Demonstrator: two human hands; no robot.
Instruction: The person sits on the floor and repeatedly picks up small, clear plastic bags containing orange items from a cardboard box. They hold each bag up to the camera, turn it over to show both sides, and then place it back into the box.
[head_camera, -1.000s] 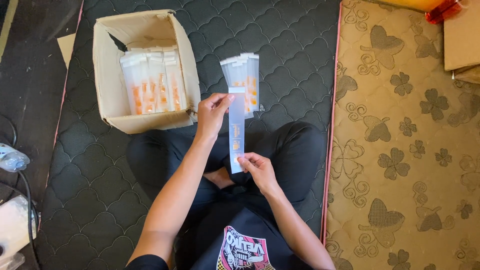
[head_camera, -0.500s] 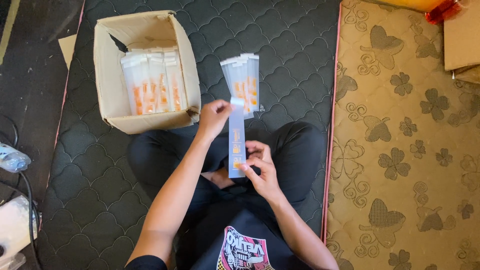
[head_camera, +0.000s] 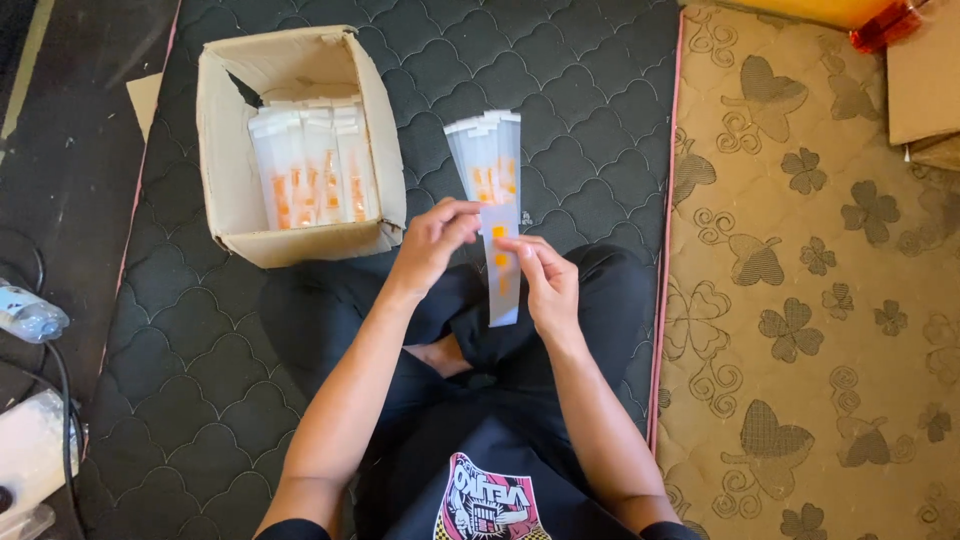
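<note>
1. The person sits cross-legged on a dark quilted mattress, and both hands work over the lap.
2. The left hand pinches the top end of a long, narrow clear plastic sleeve between thumb and fingertips, closed on it.
3. The right hand grips the same sleeve along its right edge at mid-length, with the thumb on its front face and the fingers curled behind.
4. The sleeve stands roughly upright in the view, with orange marks down its middle; its lower end hangs free above the lap.
5. Just beyond the hands, a small stack of similar sleeves lies fanned on the mattress, near the middle of its width; the held sleeve's upper end overlaps the stack's near end in the view, and whether they touch cannot be told.
6. An open cardboard box sits toward the mattress's left edge, well left of the stack; more sleeves with orange print stand packed in a row inside it.
7. A tan mat with a clover pattern lies along the mattress's right edge.
</note>
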